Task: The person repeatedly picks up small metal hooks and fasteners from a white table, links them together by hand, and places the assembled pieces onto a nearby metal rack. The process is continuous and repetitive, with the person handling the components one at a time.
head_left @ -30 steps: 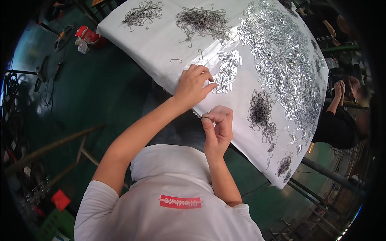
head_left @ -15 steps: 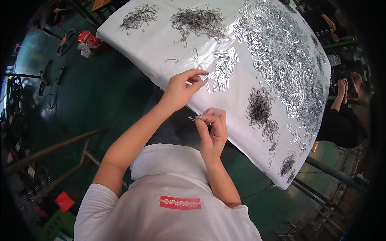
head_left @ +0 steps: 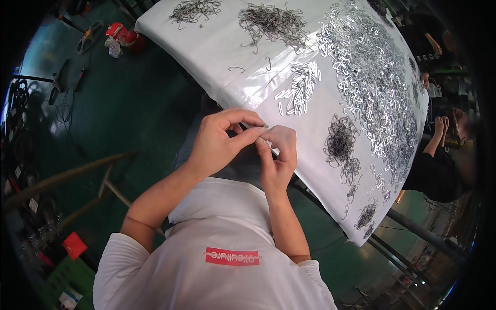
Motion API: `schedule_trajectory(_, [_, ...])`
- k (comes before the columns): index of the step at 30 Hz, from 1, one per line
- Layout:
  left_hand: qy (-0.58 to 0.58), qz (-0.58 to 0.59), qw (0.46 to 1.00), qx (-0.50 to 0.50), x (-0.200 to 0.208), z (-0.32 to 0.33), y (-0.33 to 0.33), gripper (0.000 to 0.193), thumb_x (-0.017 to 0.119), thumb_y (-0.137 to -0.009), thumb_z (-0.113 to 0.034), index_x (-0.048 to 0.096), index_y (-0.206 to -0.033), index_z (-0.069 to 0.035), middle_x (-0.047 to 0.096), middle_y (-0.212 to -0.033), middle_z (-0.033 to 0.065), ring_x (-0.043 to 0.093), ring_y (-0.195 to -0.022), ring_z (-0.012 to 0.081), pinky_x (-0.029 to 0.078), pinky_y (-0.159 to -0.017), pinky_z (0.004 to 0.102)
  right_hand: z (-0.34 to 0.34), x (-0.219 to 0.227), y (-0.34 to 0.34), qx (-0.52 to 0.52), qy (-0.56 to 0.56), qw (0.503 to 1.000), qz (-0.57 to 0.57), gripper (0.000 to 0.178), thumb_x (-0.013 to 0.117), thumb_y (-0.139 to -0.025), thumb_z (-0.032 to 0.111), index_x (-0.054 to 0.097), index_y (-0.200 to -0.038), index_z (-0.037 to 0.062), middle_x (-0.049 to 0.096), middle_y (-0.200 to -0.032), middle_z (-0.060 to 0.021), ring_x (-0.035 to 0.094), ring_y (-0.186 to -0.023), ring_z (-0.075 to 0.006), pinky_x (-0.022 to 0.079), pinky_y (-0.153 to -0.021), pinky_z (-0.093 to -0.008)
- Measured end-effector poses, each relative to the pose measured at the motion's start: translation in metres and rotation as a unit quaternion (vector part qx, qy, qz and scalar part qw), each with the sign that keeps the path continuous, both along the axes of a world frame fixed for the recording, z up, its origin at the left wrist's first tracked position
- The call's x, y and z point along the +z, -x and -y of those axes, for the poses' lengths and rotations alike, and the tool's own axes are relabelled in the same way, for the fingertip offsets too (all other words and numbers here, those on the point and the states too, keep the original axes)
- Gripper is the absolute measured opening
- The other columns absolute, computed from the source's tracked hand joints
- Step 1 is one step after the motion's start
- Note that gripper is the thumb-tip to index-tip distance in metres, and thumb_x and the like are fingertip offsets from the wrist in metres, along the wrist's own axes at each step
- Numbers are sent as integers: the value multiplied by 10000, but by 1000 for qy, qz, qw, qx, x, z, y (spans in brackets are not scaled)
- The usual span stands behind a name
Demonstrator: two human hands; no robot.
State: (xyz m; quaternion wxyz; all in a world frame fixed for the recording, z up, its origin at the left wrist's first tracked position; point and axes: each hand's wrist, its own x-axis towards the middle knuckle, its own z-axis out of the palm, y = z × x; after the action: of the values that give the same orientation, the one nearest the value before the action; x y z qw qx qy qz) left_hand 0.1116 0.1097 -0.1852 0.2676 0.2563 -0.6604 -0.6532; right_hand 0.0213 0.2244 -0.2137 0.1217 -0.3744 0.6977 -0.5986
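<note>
At the near edge of the white-covered table (head_left: 227, 77), my left hand (head_left: 219, 139) and my right hand (head_left: 279, 155) meet at their fingertips. Both are closed in a pinch. A tiny greyish metal bit (head_left: 265, 126) shows at the left fingertips; its kind is too small to tell. What the right thumb and finger pinch is hidden. Just beyond my hands lies a small pile of flat, elongated silver metal pieces (head_left: 304, 88). Two loose wire hooks (head_left: 268, 64) rest to the left of that pile.
Dark wire hooks form heaps (head_left: 271, 23) at the far side and another heap (head_left: 341, 139) on the right. Shiny bent metal pieces (head_left: 369, 77) spread broadly over the right half. Red containers (head_left: 121, 36) stand on the floor at left. Another person's hands (head_left: 440, 126) show at far right.
My left hand has come away from the silver pile, back toward me, to meet the right hand. The small dark metal thing seen in my right fingers is now hidden. The view has shifted slightly.
</note>
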Motion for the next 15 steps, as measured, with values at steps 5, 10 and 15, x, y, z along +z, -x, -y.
schedule_trajectory(5, [88,-7,996,20,-7,8,-7,126,713,-777,-35,715,-902,-49,666,-954,46,633,-839,141,480,-697,245,5,-6,15,52,-22,998,-12,155,702,-813,87,645,-943,26,565,-955,-87,543,-856,-190,439,-705,-282])
schedule_trajectory(10, [97,-2,995,39,-4,15,-15,145,734,-750,-9,712,-889,-44,651,-947,53,627,-860,166,489,-739,282,51,-22,82,27,-113,992,-45,191,647,-856,118,659,-1021,21,616,-907,-86,570,-776,-175,446,-658,-292])
schedule_trajectory(15, [142,19,989,42,5,15,-21,114,715,-770,24,704,-875,-21,628,-965,69,621,-885,153,483,-768,253,149,-38,140,16,-264,959,-106,230,660,-836,235,702,-945,37,673,-921,-130,647,-785,-268,499,-726,-373])
